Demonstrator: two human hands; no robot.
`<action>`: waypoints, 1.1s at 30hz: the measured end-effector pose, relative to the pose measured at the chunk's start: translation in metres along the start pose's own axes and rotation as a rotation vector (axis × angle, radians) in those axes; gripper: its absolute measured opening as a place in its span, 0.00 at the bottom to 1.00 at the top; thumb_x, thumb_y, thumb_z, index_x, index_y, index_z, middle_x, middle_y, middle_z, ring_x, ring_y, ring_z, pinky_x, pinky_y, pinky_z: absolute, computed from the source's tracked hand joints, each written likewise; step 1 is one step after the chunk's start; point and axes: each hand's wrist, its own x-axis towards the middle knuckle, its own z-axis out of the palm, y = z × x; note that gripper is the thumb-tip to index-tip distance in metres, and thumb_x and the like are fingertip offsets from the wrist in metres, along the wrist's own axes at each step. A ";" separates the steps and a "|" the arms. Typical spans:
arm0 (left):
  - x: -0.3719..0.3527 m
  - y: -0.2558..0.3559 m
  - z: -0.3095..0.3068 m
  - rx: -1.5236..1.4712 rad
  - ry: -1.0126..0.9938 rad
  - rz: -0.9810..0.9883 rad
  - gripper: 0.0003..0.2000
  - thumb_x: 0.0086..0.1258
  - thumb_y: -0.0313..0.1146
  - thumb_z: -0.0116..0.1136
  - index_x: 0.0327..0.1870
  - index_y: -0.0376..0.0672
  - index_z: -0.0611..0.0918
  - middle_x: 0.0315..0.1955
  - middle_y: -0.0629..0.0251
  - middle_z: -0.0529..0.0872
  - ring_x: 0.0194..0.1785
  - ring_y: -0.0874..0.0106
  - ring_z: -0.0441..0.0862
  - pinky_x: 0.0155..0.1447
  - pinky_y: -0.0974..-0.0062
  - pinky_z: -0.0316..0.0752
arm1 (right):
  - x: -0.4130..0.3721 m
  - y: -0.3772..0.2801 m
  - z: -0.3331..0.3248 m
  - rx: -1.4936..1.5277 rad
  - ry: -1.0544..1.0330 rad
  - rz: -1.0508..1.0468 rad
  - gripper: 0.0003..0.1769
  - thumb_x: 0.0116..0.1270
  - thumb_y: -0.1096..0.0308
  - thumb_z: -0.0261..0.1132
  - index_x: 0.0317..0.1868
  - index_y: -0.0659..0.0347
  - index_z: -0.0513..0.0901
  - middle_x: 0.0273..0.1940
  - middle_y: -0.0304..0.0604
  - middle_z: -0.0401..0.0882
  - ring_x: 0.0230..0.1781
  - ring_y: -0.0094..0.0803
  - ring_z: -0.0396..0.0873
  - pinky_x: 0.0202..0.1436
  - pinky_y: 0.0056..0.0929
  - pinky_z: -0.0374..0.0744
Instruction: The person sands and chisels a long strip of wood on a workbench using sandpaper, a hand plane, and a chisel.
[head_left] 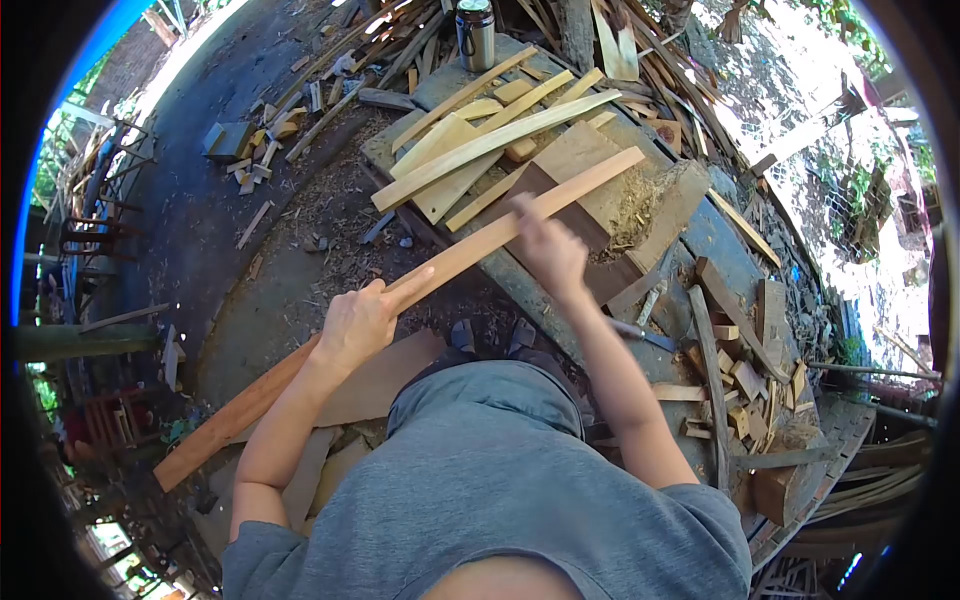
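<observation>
A long reddish-brown wooden plank point(460, 258) runs diagonally across my front, from low on the left to above the workbench. My left hand point(357, 322) is closed around it, with one finger stretched along its face. Over the plank's upper half is my right hand point(552, 255), smeared by motion; whether it grips or only brushes the wood cannot be made out. Beneath the plank's far end lie a flat board point(580, 160) and a heap of shavings point(640, 205). Beyond them, several pale wooden strips point(490, 150) rest on the bench.
A metal tumbler point(475, 35) stands at the bench's far end. To the right are a knife-like blade point(645, 335), wood offcuts point(745, 390) and dark sticks point(710, 385). A box-shaped block point(228, 141) and scraps lie on the ground at left.
</observation>
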 end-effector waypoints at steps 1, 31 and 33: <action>-0.001 0.000 0.002 0.003 -0.002 0.000 0.39 0.63 0.24 0.57 0.73 0.77 0.64 0.25 0.57 0.79 0.27 0.56 0.85 0.33 0.59 0.82 | 0.019 0.024 0.000 -0.084 0.018 0.094 0.18 0.75 0.51 0.52 0.62 0.33 0.75 0.27 0.50 0.83 0.24 0.50 0.84 0.26 0.49 0.80; 0.003 0.009 -0.019 0.043 -0.078 -0.005 0.37 0.62 0.25 0.60 0.72 0.74 0.68 0.25 0.59 0.76 0.25 0.58 0.81 0.32 0.62 0.79 | 0.076 0.104 -0.006 -0.062 -0.051 0.272 0.23 0.76 0.46 0.48 0.67 0.32 0.73 0.41 0.56 0.86 0.39 0.57 0.84 0.43 0.53 0.81; 0.016 0.017 -0.010 0.036 0.116 -0.073 0.37 0.61 0.26 0.60 0.72 0.74 0.67 0.27 0.58 0.78 0.27 0.57 0.83 0.33 0.61 0.81 | 0.082 0.105 -0.006 -0.008 -0.105 0.313 0.24 0.75 0.45 0.48 0.68 0.32 0.72 0.43 0.56 0.85 0.43 0.58 0.84 0.49 0.54 0.80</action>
